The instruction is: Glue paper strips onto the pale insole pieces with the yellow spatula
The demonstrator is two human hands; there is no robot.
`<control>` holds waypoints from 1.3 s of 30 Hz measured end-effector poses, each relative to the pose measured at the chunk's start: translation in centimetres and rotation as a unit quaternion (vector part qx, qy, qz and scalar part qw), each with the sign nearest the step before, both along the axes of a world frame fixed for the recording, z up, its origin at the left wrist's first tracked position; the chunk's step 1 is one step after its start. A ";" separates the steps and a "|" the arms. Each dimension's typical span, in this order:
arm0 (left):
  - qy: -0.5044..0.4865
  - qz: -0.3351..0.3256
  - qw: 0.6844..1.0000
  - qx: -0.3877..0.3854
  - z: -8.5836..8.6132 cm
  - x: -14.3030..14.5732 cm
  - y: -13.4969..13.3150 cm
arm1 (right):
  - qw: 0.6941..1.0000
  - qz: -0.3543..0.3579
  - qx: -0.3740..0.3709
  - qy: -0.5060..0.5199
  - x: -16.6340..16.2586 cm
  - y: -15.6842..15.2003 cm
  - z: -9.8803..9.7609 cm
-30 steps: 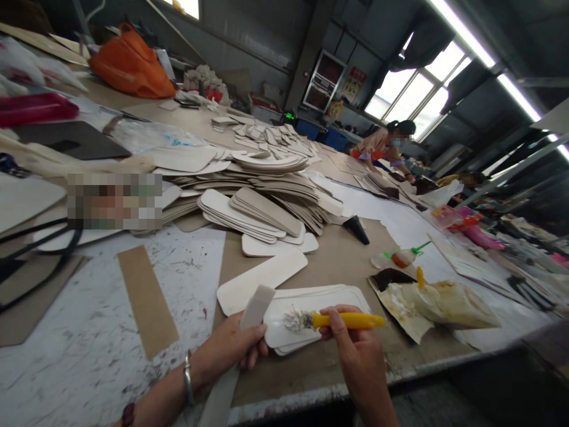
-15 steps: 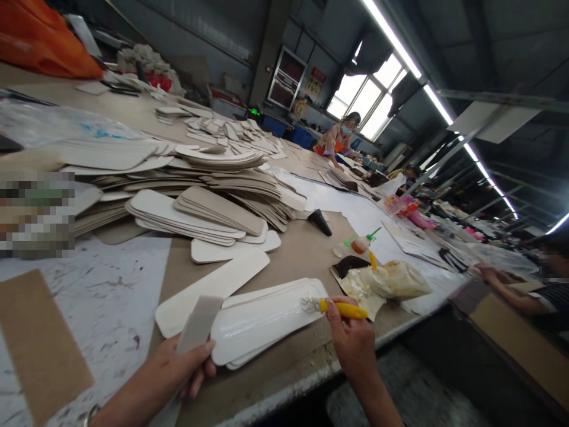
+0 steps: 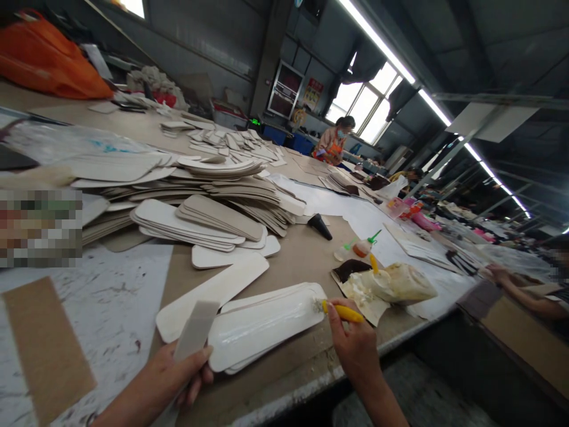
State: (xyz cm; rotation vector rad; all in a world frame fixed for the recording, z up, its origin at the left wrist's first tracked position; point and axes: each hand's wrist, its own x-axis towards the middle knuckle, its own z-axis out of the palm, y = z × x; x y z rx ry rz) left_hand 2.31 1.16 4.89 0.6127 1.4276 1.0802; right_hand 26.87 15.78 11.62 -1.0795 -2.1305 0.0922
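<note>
Brush handle (image 3: 347, 312) yellow; glossy panel (image 3: 267, 326) white; cone (image 3: 320, 226) black; bag (image 3: 48, 59) orange.

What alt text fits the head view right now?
A right hand holds a yellow-handled brush to one end of a glossy white panel; the left hand holds a pale strip by its other end. Stacked panels lie beyond.
</note>
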 end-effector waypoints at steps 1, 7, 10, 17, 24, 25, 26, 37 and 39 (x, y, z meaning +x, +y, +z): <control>0.003 -0.009 1.000 0.000 0.1 -0.1 0.0 | 1.000 0.009 -0.025 0.006 -0.3 -0.4 -0.1; -0.011 -0.018 1.000 0.014 1.3 -0.2 -0.4 | 1.000 0.002 -0.015 0.021 -1.1 -1.0 -0.2; -0.030 0.002 0.999 0.016 1.6 0.0 -0.4 | 0.999 0.026 0.011 0.017 -1.8 -1.2 -0.8; -0.041 0.012 0.999 0.033 1.5 0.2 -0.3 | 0.932 0.063 -0.274 0.230 -7.2 -6.5 -0.6; -0.038 0.033 0.998 0.044 1.4 0.5 -0.5 | 0.935 0.094 -0.292 0.179 -6.5 -4.6 -2.5; -0.037 0.038 0.998 0.039 1.3 0.5 -0.4 | 0.949 0.081 -0.265 0.153 -5.6 -3.7 -2.7; -0.037 0.041 0.998 0.034 1.3 0.5 -0.3 | 0.962 0.058 -0.236 0.124 -4.7 -2.9 -2.8; -0.039 0.063 0.997 0.020 0.5 0.6 -0.5 | 1.000 -0.023 -0.004 0.018 0.7 0.6 -0.2; -0.041 0.067 0.997 0.022 -0.2 0.6 -0.1 | 1.000 -0.029 0.000 0.011 1.8 0.5 0.3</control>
